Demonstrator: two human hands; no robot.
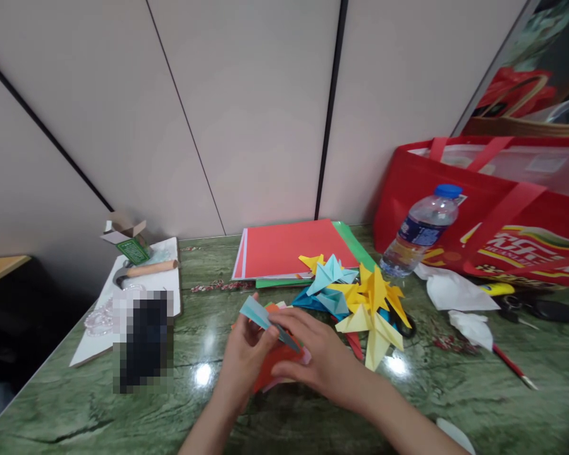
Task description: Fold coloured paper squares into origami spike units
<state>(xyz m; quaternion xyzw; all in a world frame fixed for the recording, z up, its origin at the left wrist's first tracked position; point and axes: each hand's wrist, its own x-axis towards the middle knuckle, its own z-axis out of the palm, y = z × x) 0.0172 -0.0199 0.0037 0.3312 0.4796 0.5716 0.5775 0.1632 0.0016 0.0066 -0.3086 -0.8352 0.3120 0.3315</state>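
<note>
My left hand point(244, 354) and my right hand point(318, 359) meet over the green marble table point(123, 417), both pinched on a small folded light-blue paper piece point(260, 314) that points up and left. Under my hands lies an orange sheet point(275, 370) with a pink edge showing. Just right of my hands sits a heap of folded paper shapes point(360, 297) in yellow, light blue and dark blue.
A stack of red, pink and green paper sheets point(289, 248) lies by the wall. A water bottle point(420, 230) leans on a red bag point(493, 208). Crumpled tissues point(455, 294), a brush point(514, 366), a white board point(123, 297) with hammer point(145, 270) and small box point(126, 241) surround it.
</note>
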